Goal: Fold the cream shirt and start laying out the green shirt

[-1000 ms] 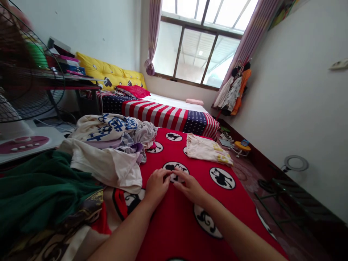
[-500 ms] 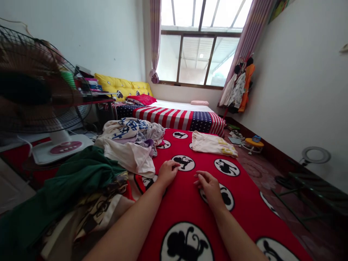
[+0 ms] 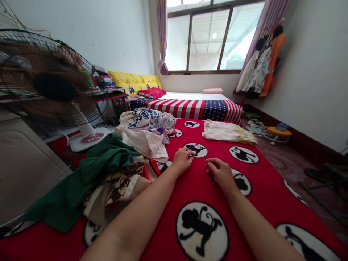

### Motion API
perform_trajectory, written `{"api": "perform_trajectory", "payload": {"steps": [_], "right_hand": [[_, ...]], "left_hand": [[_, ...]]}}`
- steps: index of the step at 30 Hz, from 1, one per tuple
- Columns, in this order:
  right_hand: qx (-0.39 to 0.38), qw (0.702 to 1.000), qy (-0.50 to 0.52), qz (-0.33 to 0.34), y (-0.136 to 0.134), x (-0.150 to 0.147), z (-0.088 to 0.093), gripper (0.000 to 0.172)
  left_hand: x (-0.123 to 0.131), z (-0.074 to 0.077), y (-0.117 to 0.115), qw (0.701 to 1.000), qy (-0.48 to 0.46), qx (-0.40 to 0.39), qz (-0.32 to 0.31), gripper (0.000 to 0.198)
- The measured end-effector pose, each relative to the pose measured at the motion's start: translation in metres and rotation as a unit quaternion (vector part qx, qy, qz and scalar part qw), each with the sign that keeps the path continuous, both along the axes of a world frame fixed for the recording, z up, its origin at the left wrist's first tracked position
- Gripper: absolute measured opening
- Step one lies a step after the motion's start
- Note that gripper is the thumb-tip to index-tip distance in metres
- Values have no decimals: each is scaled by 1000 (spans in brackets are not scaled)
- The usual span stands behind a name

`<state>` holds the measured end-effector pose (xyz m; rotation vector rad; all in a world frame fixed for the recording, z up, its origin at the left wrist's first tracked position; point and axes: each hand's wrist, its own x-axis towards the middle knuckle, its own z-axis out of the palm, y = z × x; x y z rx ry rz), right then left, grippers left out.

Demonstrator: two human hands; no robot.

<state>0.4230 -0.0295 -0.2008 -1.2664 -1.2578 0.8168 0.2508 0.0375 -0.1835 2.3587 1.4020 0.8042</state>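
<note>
My left hand point(image 3: 183, 159) rests on or just above the red blanket point(image 3: 174, 203), beside a white circle with a black monkey figure. Its fingers are loosely bent and hold nothing. To its right, my right hand point(image 3: 220, 173) hovers over or touches the same blanket, thumb and fingers slightly apart, with nothing in it. Left of my hands lies a heap of crumpled clothes: a cream garment point(image 3: 145, 141), a green one point(image 3: 108, 156) and a brown patterned one point(image 3: 123, 181). Beyond my right hand, a cream garment with yellow marks point(image 3: 228, 131) lies flat and folded.
A fan point(image 3: 56, 87) stands at left behind the clothes. Another bed point(image 3: 176, 108) with a striped and starred cover is at the back. Clothes hang point(image 3: 262, 69) by the right wall. A small yellow stool point(image 3: 280, 131) and a dark metal frame stand on the floor at right.
The head view has turned left and tipped down, so the room shifts right and up in the picture. Both hands stay at about the same places on the blanket.
</note>
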Motion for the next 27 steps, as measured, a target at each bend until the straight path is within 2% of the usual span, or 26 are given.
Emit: {"api": "perform_trajectory", "payload": {"steps": [2,4,8,9,11,14,15,17,19,21,24,27], "right_hand": [[7,1000,-9,-4,2,0,-1,25],[12,1000,-17,-2,3,0,-2,24],[19,1000,-15,8,3,1,-2,23],[19,1000,-13,9,3,1,-2,24],[16,1000,-3,13,2,1,-3,24],[13,1000,6,16,0,0,-3,23],[13,1000,5,14,0,0,-3,23],[14,1000,-6,10,0,-1,-2,23],[14,1000,-20,7,0,-1,-2,23],[14,999,-35,8,0,-1,-3,22],[18,998,-64,7,1,-1,-3,21],[22,995,-93,-1,2,-1,-5,19]], "left_hand": [[0,8,-4,999,25,-20,-29,30],[-4,23,-11,994,54,-50,-86,31],[-29,75,-39,950,109,-130,-263,35],[-39,90,-49,947,110,-140,-266,35],[-66,117,-67,957,103,-141,-231,39],[-119,140,-84,971,106,-133,-166,40],[-139,142,-86,979,110,-103,-139,44],[-181,138,-84,984,164,-31,-71,67],[-218,126,-80,976,216,-11,14,93],[-243,110,-76,972,230,-13,37,99],[-255,89,-74,968,240,7,72,82],[-238,86,-74,944,286,48,156,46]]}}
